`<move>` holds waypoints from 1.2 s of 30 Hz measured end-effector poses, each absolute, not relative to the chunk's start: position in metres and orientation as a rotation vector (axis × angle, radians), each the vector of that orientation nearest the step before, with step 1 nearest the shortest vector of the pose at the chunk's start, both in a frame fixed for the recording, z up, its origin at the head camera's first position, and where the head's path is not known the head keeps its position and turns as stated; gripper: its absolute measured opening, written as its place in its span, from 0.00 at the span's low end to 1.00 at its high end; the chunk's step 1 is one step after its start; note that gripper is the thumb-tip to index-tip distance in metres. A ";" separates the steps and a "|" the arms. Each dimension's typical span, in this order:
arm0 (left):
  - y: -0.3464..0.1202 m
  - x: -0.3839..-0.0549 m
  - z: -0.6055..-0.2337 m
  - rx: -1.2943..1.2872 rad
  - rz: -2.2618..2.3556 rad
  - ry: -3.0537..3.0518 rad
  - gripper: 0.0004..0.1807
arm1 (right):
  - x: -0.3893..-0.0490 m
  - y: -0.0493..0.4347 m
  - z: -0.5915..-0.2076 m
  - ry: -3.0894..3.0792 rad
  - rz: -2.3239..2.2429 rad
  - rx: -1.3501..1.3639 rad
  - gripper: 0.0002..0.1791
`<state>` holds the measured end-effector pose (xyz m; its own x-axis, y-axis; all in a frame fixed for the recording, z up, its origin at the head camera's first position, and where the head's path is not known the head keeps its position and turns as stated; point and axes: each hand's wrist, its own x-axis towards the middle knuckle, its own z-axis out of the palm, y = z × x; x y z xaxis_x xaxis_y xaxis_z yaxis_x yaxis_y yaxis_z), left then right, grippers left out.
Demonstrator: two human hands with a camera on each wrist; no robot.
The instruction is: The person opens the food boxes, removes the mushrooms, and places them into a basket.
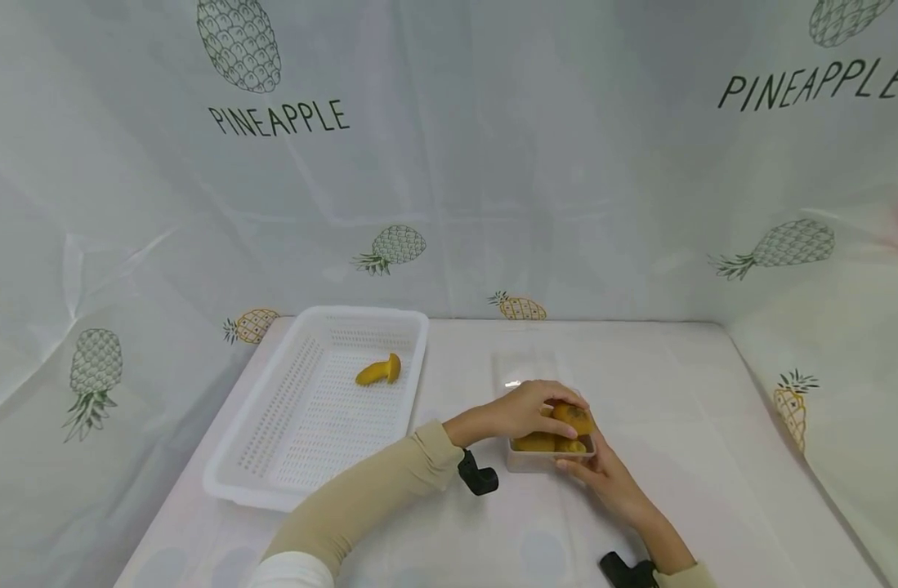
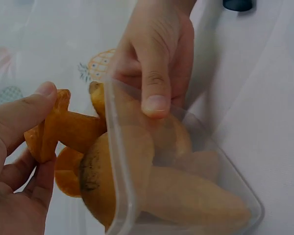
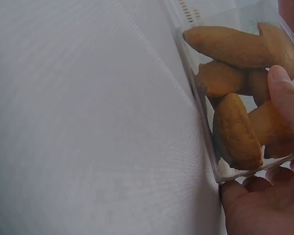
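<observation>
Head view: on a white surface (image 1: 713, 425), small open-topped rectangular box of clear plastic (image 1: 534, 464), right of centre, with several orange-brown mushrooms inside. Over the box mouth, left hand (image 1: 529, 410), curled, beside a round orange-brown mushroom cap with dark marks (image 1: 572, 420); actual hold not confirmable from this angle. At the near right corner of the box, right hand (image 1: 606, 478), in a gripping posture. Behind the box, clear plastic panel (image 1: 525, 367), apparently a lid. Well to the left, shallow rectangular white plastic basket with perforated floor (image 1: 309, 425), containing one yellow-orange mushroom (image 1: 379, 371). Left wrist view: left hand partly closed, with the cap of an orange-brown mushroom with a bare stem (image 2: 76, 128) pinched between thumb and fingers. Governing relation, by judgement: pinched mushroom on the open side of the rim, long axis roughly square to the rim, stem end towards the box and the dark-marked cap; contact between the two not certain. Left hand nearer to the mouth, right thumb flat against the outer wall. Right wrist view: right hand around the box, thumb on the clear wall, fingers along one edge; several mushrooms visible through the plastic; left-hand grip not determinable here.
</observation>
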<state>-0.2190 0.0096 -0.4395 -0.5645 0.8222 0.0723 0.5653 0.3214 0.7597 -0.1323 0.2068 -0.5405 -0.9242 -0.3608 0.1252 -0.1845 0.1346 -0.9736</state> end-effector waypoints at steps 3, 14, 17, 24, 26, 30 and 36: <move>0.009 -0.221 -0.435 1.239 1.128 2.250 0.23 | -0.132 0.207 -0.540 2.260 -1.892 -0.513 0.49; -0.007 -0.228 -0.415 1.232 1.297 2.154 0.22 | -0.133 0.206 -0.540 2.381 -1.828 -0.471 0.56; -0.013 -0.231 -0.410 1.216 1.347 2.139 0.23 | -0.134 0.205 -0.541 2.377 -1.842 -0.488 0.57; -0.035 -0.241 -0.397 1.145 1.414 2.155 0.22 | -0.135 0.205 -0.541 2.346 -1.881 -0.500 0.57; -0.044 -0.243 -0.393 1.104 1.430 2.165 0.22 | -0.135 0.204 -0.541 2.350 -1.881 -0.499 0.57; -0.064 -0.247 -0.387 1.013 1.495 2.155 0.23 | -0.134 0.204 -0.541 2.364 -1.872 -0.504 0.57; -0.096 -0.251 -0.383 0.943 1.554 2.190 0.23 | -0.134 0.204 -0.540 2.369 -1.870 -0.495 0.57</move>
